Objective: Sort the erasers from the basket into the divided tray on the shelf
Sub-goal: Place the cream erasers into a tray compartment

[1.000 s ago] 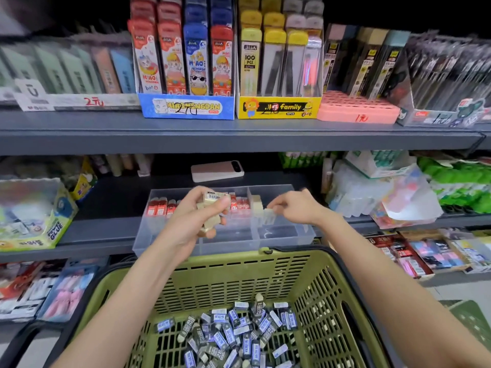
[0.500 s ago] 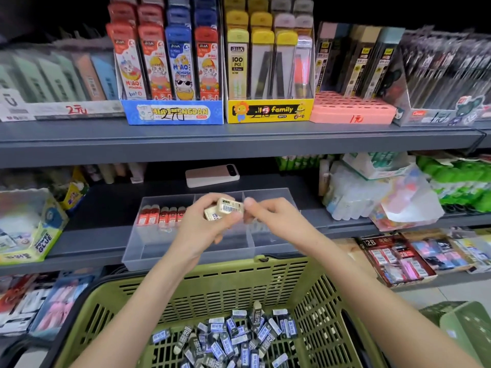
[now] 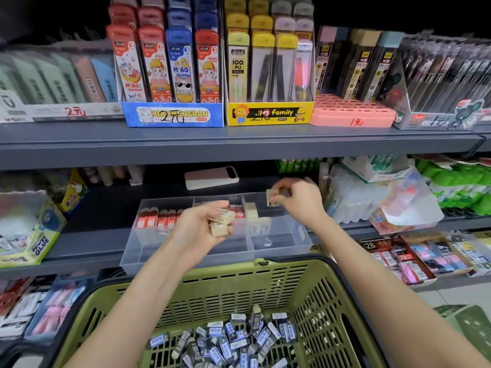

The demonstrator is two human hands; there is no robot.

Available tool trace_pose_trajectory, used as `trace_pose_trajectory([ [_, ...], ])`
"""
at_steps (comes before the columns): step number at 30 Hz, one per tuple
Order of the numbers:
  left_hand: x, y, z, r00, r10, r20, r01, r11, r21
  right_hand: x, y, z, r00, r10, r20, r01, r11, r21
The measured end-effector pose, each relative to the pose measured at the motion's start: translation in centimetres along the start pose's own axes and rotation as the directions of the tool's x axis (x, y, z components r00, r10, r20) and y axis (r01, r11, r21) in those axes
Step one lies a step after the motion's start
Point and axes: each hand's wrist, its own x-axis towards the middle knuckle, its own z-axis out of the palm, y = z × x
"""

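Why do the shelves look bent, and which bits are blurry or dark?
Head view: the wide-angle lens bows the upper shelf; the packs at far left and the glue box smear toward the edge; the right hand and its cream eraser show slight motion blur; the background above the displays is black; the basket erasers read clearly.

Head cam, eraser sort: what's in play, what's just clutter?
In play: left hand holding cream erasers; right hand pinching one eraser; divided tray; green basket of wrapped erasers.
Clutter: phone; glue box; blue display box; yellow display box.
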Motion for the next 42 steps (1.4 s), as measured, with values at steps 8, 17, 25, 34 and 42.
trace_pose_trajectory([
  [8,1.3,-0.6,-2.0,0.986,0.160,-0.041,-0.147,0.966,0.214,0.5,0.5,2.2,0.967,-0.085,0.241,0.119,0.984,-0.130],
  [17,1.3,-0.9,-2.0,0.970,0.238,-0.043,-0.207,0.909,0.362,-0.3,0.1,2.1,0.977,-0.130,0.171,0.176,0.942,-0.286],
  [25,1.4,-1.7,-0.2,0.928,0.366,0.075,-0.360,0.821,0.444,-4.8,-4.6,0.8,0.982,-0.043,0.182,-0.037,0.908,0.417],
  [34,2.6,-1.6,1.1,0.973,0.232,-0.013,-0.206,0.889,0.409,-1.7,-0.1,-0.3,0.984,0.169,-0.048,-0.129,0.879,0.460],
  [42,2.2,-1.7,-0.1,0.969,0.239,0.057,-0.236,0.847,0.477,1.2,1.0,3.0,0.996,-0.088,0.030,0.092,0.980,-0.179],
])
